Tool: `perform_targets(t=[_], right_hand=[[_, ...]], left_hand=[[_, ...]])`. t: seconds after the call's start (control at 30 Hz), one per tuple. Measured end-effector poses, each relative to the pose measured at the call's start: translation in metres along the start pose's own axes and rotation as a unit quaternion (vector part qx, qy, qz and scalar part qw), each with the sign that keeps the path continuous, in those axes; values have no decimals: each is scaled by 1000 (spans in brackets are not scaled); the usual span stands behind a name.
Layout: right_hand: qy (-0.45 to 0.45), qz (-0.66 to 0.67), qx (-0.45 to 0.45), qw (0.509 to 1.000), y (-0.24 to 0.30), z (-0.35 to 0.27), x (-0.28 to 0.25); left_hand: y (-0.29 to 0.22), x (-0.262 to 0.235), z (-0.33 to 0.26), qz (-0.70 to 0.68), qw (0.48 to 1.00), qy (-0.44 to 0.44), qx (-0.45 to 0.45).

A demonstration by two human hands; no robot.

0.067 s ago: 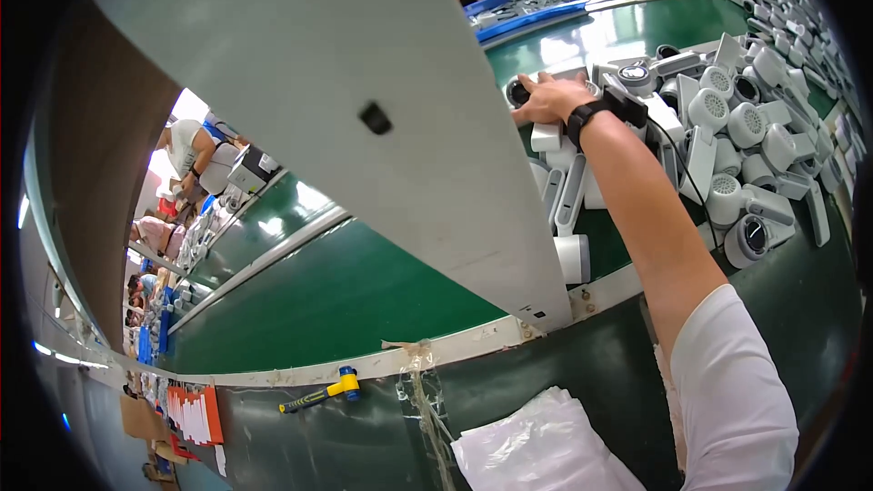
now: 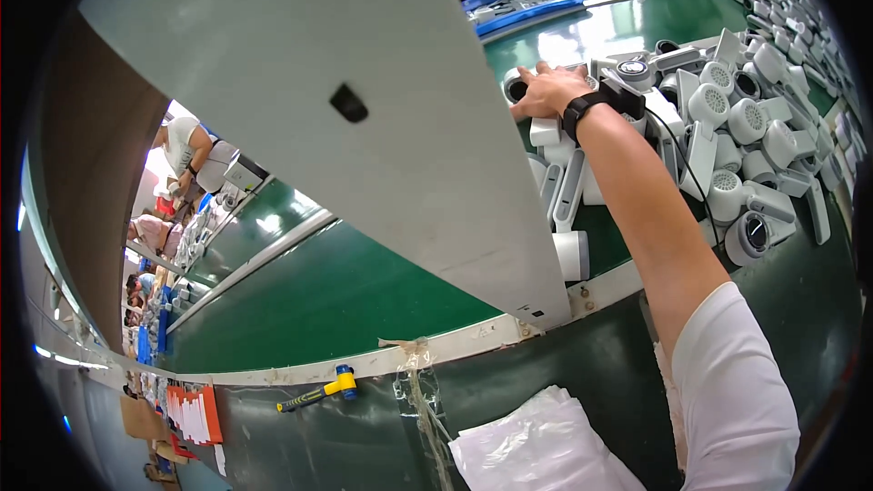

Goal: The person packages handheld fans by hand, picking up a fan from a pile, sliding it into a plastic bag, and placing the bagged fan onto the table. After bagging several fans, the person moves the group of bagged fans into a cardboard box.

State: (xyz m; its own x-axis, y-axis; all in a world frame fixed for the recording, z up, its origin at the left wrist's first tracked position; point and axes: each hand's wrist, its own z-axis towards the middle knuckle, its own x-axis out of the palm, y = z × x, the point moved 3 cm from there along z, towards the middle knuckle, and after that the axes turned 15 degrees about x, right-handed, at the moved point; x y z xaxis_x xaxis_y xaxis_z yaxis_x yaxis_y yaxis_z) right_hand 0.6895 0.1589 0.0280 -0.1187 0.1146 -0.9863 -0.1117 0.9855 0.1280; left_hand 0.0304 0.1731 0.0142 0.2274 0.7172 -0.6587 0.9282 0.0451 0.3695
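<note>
My right hand (image 2: 551,91) reaches over the near-left edge of a heap of white handheld devices (image 2: 709,105), which have round perforated heads and flat handles. Its fingers are spread across the devices, the thumb side beside one with a dark round opening (image 2: 516,88). No device is clearly gripped, though the hand hides what lies under the palm. A black watch (image 2: 582,111) is on my right wrist, next to a dark box (image 2: 622,98) with a black cable (image 2: 680,159). My left hand is out of view.
A large pale grey panel (image 2: 364,182) blocks the upper left. A yellow-and-blue hammer (image 2: 318,394) and white plastic bags (image 2: 550,441) lie on the near dark surface. Beyond the green belt (image 2: 627,23), people work by a blue tray (image 2: 527,5) of parts.
The panel and its dark mark appear slightly farther left and higher. My right hand stays at almost the same spot over the devices, its fingers slightly shifted.
</note>
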Motion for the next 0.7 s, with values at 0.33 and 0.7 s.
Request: perform_targets(t=[0.33,0.7], right_hand=[[1,-12,-31,999,21,-4,-1],[26,55,-52,997,7,5,-1]], left_hand=[[-22,-1,-8,-107,965,-116,209],[-14,13,-12,-79,980,-114,142]])
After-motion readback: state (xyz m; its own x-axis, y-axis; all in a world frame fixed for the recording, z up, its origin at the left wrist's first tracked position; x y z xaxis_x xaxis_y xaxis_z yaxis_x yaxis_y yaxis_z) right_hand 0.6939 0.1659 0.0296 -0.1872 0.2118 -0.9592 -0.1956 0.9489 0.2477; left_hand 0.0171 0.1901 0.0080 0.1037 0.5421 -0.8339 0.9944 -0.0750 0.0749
